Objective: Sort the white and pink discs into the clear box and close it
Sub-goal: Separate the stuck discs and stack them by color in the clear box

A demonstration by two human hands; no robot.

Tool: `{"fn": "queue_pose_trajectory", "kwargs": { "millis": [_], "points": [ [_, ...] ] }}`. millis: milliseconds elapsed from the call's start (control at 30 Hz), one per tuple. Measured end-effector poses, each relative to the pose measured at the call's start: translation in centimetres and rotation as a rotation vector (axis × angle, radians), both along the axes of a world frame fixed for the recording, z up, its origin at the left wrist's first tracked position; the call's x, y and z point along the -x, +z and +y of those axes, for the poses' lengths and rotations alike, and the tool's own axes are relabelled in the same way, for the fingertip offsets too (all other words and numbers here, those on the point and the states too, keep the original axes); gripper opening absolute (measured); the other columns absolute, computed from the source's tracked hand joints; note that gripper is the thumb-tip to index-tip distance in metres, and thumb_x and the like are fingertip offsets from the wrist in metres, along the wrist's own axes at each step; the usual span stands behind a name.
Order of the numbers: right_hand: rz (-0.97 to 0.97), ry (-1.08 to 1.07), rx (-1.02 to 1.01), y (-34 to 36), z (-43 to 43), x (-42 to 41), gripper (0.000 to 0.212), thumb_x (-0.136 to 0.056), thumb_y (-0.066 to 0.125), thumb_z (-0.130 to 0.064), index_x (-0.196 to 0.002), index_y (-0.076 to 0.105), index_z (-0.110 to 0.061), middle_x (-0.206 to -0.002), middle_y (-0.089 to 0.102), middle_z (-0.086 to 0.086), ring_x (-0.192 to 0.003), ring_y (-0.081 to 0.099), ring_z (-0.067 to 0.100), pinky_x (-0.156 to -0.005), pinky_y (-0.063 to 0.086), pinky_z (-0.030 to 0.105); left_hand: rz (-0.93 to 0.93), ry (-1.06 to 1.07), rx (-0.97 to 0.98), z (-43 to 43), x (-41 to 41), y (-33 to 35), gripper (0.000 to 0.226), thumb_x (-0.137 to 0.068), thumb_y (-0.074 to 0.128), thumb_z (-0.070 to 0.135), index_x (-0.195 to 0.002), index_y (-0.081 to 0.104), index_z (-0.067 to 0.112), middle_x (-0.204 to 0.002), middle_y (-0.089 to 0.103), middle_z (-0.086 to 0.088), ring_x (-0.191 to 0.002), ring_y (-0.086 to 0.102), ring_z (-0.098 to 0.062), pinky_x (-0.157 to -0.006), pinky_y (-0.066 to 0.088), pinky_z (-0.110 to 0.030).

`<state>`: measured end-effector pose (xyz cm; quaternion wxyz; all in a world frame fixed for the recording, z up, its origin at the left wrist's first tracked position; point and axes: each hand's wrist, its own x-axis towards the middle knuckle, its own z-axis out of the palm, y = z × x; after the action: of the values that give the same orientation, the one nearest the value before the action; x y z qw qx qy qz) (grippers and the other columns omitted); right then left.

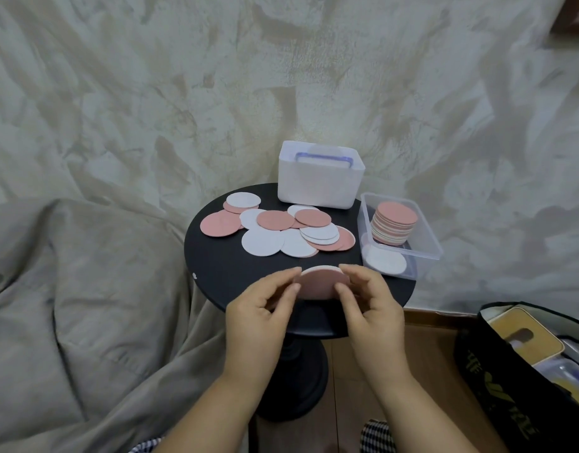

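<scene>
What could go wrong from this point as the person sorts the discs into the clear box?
The clear box sits at the round table's right rim, partly overhanging, so a nudge might tip it. The tall stack inside leans and could topple. The discs pinched between left hand and right hand might slip.

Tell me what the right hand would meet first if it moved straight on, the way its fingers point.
Probably the loose discs on the black table, past the small stack that the right hand holds; depth is unclear.
</scene>
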<state>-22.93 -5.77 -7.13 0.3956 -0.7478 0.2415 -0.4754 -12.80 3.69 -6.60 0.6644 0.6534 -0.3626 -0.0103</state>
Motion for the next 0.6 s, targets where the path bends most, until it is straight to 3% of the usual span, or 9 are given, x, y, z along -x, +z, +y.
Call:
{"fn": "queue_pose_trajectory", "kwargs": {
  "millis": [200, 333, 600],
  "points": [
    [-0.043, -0.061, 0.119, 0.0, 0.3, 0.1, 0.038, -0.083, 0.063, 0.0, -0.104, 0.064, -0.031, -0.103, 0.065, -0.019, -0.101, 0.059, -0.001, -0.086, 0.045, 0.011, 0.001, 0.064, 0.029, 0.1, 0.4, 0.0, 0.029, -0.076, 0.071, 0.0, -0.087, 0.073, 0.027, -0.084, 0.07, 0.023, -0.085, 0.064, 0.008, -0.076, 0.044, -0.003],
    [-0.035, -0.074, 0.162, -0.2, 0.3, 0.0, 0.035, -0.084, 0.055, -0.006, -0.113, 0.063, -0.024, -0.102, 0.058, -0.014, -0.097, 0.056, -0.001, -0.083, 0.045, 0.012, -0.058, 0.089, 0.027, -0.1, 0.3, 0.2, 0.024, -0.077, 0.069, -0.003, -0.09, 0.073, 0.017, -0.088, 0.068, 0.011, -0.084, 0.063, 0.003, -0.072, 0.044, -0.005],
    [-0.017, -0.068, 0.177, 0.9, 0.3, 0.2, 0.035, -0.081, 0.065, 0.004, -0.103, 0.065, -0.023, -0.096, 0.061, -0.014, -0.094, 0.056, -0.009, -0.08, 0.039, 0.002, -0.086, 0.107, 0.013, 0.2, 0.1, 0.5, 0.023, -0.077, 0.07, -0.001, -0.088, 0.073, 0.019, -0.085, 0.068, 0.011, -0.083, 0.063, 0.002, -0.072, 0.044, -0.006]
  ]
}}
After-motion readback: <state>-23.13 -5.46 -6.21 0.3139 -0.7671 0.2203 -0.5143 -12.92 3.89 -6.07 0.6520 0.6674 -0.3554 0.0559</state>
